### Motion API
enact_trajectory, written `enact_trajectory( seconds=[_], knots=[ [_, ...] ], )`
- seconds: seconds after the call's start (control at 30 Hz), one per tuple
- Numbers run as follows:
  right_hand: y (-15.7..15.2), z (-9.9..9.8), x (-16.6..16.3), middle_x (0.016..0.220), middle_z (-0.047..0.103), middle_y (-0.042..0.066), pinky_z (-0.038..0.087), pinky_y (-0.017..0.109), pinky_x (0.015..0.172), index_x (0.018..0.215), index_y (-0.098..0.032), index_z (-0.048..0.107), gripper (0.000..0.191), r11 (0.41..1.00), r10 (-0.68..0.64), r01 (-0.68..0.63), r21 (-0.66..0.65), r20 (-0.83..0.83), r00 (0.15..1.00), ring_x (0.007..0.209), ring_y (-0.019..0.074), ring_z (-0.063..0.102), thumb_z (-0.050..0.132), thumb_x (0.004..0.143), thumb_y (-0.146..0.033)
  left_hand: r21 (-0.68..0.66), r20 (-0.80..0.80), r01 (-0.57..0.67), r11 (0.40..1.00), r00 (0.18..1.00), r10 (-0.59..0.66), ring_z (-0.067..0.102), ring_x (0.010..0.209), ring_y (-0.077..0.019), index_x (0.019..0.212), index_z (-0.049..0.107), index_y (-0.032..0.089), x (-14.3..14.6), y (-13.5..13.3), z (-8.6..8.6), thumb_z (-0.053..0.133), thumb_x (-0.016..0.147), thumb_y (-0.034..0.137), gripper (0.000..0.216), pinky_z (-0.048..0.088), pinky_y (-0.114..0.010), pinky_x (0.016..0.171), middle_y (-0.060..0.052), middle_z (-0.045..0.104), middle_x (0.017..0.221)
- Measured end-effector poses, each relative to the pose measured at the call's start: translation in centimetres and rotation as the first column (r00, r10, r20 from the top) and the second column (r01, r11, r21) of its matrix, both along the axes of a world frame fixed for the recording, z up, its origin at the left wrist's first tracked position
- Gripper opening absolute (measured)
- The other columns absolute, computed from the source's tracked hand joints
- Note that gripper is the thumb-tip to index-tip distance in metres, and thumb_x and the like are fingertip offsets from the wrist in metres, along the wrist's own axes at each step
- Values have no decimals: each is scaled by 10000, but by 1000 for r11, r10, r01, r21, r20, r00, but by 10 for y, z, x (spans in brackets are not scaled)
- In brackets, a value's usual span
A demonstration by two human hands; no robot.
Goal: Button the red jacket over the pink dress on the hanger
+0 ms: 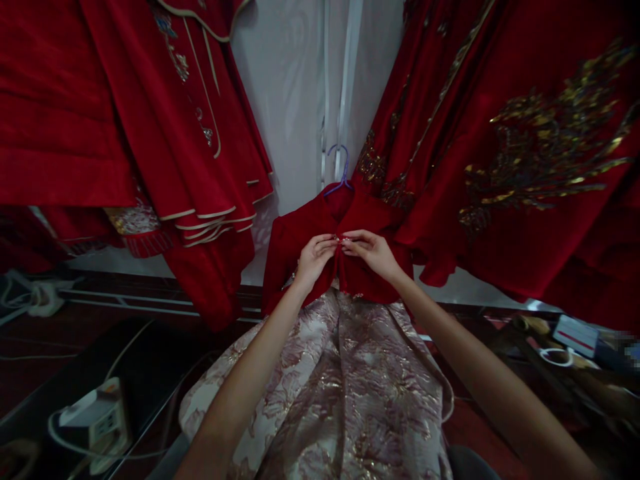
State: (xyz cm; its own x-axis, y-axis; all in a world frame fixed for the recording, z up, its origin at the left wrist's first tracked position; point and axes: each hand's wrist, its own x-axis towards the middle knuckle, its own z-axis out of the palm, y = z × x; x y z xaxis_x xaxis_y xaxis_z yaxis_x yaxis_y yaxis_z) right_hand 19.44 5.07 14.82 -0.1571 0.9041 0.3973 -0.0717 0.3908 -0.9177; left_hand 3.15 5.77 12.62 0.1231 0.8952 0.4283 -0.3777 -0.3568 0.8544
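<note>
A small red jacket hangs on a blue hanger against a white wall, above a pink and gold brocade skirt. My left hand and my right hand meet at the jacket's front opening at chest height. Both hands pinch the two front edges together around a small fastening, fingers closed on the fabric. The skirt spreads downward between my forearms.
Red embroidered garments hang at the left and the right, close beside the jacket. A white power strip with cable lies on the dark floor at lower left. Small cluttered items sit on a surface at the right.
</note>
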Motion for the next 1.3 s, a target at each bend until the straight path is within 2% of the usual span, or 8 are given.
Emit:
enact_trajectory(
  seconds=[0.2,0.3,0.43,0.53,0.6,0.7,0.97,1.3],
  knots=[
    [1,2,-9,878,684,46,570,351,781,925,-179,661,349,993,-119,119,4,9,993,750,153,665,724,670,-409,10,-15,-27,1000,1000,27,638,904,-161,920,646,142,2,6,-1,668,648,148,273,452,-349,936,-73,689,942],
    [-1,2,-13,940,683,57,574,351,751,926,-188,664,329,970,-228,221,99,61,972,769,170,665,683,707,-432,2,-9,-47,999,999,48,645,877,-163,887,659,140,4,6,0,691,641,171,250,463,-358,924,-72,695,912],
    [-9,4,-21,951,663,70,554,344,746,945,-208,683,285,858,-478,386,338,253,841,767,183,654,599,779,-424,45,-19,-126,991,992,127,655,828,-169,837,669,134,6,5,0,732,631,247,243,489,-365,883,-78,700,864],
    [-15,5,-26,964,643,71,543,344,742,971,-240,687,260,790,-579,431,435,300,758,786,191,642,545,818,-395,91,-57,-186,978,980,191,660,798,-169,814,679,141,7,6,0,728,642,263,217,510,-355,843,-79,705,847],
    [-15,6,-27,967,644,70,532,349,762,989,-250,688,254,778,-593,428,459,312,743,797,195,637,528,832,-371,107,-80,-215,971,971,224,663,785,-167,811,686,146,6,8,-1,716,654,253,193,519,-347,826,-78,709,842],
    [-13,7,-26,964,659,66,513,346,788,1004,-240,691,252,790,-572,397,466,331,750,788,190,635,548,824,-343,112,-98,-238,965,964,249,667,783,-167,821,694,143,6,9,-3,708,657,227,185,523,-345,826,-82,715,848],
    [-5,5,-19,955,680,58,516,309,749,1008,-219,689,276,840,-516,391,377,327,792,766,174,647,617,762,-319,144,-118,-217,965,965,235,675,803,-178,816,708,146,4,14,-3,702,661,226,174,518,-358,848,-80,722,858],
    [1,-4,-19,944,651,70,562,275,715,1025,-171,683,315,817,-520,386,428,260,813,787,155,633,587,748,-286,206,-272,-146,968,941,200,686,805,-199,853,724,129,-2,25,3,691,674,268,229,535,-355,832,-85,726,876]
  ],
)
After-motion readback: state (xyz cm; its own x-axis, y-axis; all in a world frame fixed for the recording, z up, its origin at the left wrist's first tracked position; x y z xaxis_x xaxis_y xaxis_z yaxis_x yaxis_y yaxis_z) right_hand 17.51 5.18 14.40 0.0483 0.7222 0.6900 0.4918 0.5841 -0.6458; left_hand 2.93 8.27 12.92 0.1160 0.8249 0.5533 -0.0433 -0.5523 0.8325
